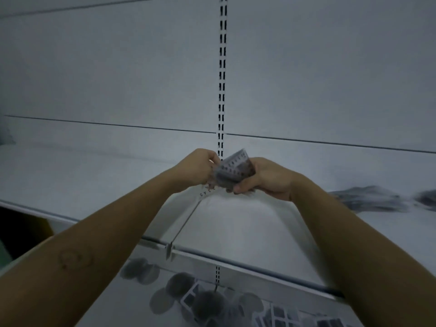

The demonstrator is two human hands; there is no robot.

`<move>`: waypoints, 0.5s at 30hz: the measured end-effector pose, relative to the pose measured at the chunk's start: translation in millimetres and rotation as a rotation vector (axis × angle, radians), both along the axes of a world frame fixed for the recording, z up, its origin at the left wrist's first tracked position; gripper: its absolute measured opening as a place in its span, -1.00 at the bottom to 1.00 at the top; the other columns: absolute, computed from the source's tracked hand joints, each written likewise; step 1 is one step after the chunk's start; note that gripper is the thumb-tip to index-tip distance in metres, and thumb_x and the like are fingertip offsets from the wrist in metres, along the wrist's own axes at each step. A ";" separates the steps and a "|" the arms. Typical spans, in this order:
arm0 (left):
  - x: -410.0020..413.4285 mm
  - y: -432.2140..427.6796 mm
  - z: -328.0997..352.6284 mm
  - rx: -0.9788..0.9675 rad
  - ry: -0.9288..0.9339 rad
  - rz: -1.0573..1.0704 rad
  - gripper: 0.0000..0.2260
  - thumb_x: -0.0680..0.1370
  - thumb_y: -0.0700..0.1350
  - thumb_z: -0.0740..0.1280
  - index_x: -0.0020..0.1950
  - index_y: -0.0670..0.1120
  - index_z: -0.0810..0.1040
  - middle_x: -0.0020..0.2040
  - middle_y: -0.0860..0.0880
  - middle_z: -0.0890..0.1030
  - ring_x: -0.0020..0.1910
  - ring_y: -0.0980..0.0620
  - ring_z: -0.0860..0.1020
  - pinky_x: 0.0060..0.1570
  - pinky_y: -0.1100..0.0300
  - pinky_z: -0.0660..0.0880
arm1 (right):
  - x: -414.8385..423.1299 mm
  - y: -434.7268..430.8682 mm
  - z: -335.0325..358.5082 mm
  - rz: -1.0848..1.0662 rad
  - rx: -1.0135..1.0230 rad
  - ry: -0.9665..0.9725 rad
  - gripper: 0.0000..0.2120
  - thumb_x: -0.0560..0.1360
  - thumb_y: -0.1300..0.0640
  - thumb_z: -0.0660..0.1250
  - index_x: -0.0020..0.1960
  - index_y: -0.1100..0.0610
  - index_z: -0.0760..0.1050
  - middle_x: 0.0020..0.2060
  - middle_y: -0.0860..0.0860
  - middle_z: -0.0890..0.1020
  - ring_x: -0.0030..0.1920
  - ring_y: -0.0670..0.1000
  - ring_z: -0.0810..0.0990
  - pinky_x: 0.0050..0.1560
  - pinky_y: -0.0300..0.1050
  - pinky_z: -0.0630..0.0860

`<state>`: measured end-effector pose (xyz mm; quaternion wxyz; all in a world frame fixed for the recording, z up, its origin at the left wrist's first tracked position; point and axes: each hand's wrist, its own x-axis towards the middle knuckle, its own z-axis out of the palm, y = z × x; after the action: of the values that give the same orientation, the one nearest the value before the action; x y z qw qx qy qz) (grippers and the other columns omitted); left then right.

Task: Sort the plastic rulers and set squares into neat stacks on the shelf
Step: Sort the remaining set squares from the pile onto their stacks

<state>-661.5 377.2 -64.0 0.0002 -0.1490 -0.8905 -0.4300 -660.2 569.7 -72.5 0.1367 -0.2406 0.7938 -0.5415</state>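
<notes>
Both hands are up in front of the slotted upright (pixel 221 90), above the shelf (pixel 94 180). Right hand (pixel 266 178): grip closed round the rulers (pixel 233 169). Left hand (pixel 200 166) pinches their left edge. The long ruler (pixel 186 223) slants from under the left hand towards the shelf front, away from the upright.

Directly behind the grip and rising far above it, a slotted upright (pixel 222 67) with paired dark slots divides the pale grey back panel (pixel 106 67). A thin horizontal seam (pixel 106 124) crosses the panel a little above the grip. Below the grip lie blurred grey round shapes (pixel 179 284), too soft to name, and far to its lower left is a dark gap (pixel 21 223) with a green edge (pixel 2 253) beneath.
</notes>
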 end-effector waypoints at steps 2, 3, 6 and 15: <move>-9.4 7.3 -1.3 0.064 -0.045 -0.073 -0.94 0.50 -0.32 0.35 -0.12 -0.18 0.56 -0.26 -0.18 0.62 -0.39 0.05 0.56 -0.40 0.26 0.44 | -2.6 6.1 -0.2 -0.088 0.002 0.040 -0.65 0.33 0.47 0.41 0.10 0.30 0.57 -0.02 0.23 0.66 -0.11 0.13 0.61 -0.02 -0.02 0.56; -12.8 9.6 -2.0 0.173 -0.118 -0.121 -0.92 0.55 -0.26 0.30 -0.03 -0.21 0.58 -0.17 -0.22 0.64 -0.30 0.00 0.60 -0.33 0.22 0.46 | -5.4 10.3 -0.7 -0.133 -0.012 0.058 -0.66 0.32 0.46 0.42 0.09 0.33 0.58 -0.05 0.24 0.66 -0.15 0.13 0.60 -0.06 0.00 0.57; -28.5 11.1 -5.6 0.461 -0.463 -0.228 -0.48 0.60 0.20 0.08 0.24 -0.20 0.49 0.13 -0.24 0.62 0.05 -0.15 0.62 -0.12 0.06 0.53 | -11.5 20.7 -3.6 -0.280 0.023 0.138 -0.74 0.32 0.43 0.43 0.00 0.27 0.59 -0.20 0.12 0.66 -0.25 0.06 0.59 -0.25 -0.09 0.58; -57.2 30.6 -19.7 0.061 -0.213 -0.283 -0.76 0.50 -0.16 0.42 0.06 -0.16 0.41 -0.05 -0.14 0.64 -0.17 -0.05 0.64 -0.31 0.11 0.47 | -19.7 17.5 -20.7 -0.375 0.505 0.318 -0.52 0.44 0.14 0.42 0.20 0.13 0.20 0.03 0.06 0.50 -0.04 0.06 0.51 -0.23 -0.20 0.44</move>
<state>-718.7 407.8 -83.8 -0.1502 -0.2262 -0.8422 -0.4659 -679.9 587.3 -93.2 -0.0354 -0.1306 0.9444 -0.2996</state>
